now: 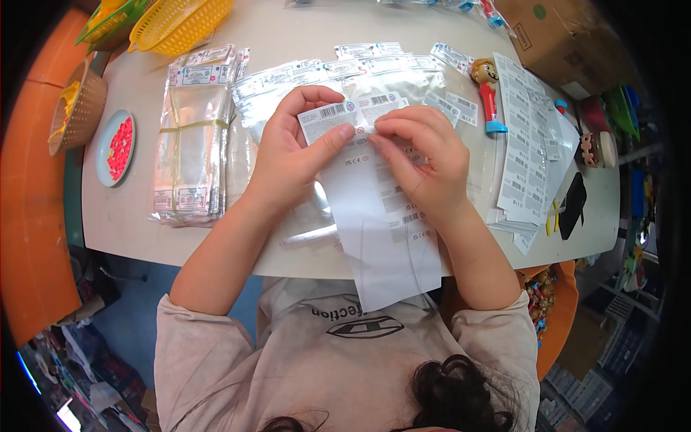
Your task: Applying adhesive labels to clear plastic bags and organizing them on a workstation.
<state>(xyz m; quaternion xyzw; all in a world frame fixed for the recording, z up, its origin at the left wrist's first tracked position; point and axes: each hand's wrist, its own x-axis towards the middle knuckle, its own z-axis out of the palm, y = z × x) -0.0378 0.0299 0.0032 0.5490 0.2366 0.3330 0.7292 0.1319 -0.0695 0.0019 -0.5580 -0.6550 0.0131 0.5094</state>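
Observation:
My left hand (294, 144) is closed on the upper left edge of a white sticker sheet (360, 205), thumb on top. The sheet carries barcode labels near its top and hangs past the table's near edge toward my shirt. At its right side my right hand (435, 158) pinches thumb and forefinger together over the labels; whether one is peeling loose is too small to tell. Under and behind my hands lie several clear plastic bags (263, 97) with printed header strips, fanned out. Right of my right hand is a stack of label sheets (522, 144).
Left lies a bundle of clear bags (193, 137) tied with a band, beside a plate (105, 169) of small pink-red pieces. Baskets (180, 29) stand back left. A red toy figure (489, 101), a cardboard box (568, 43) and a black pouch-like item (574, 205) are at right.

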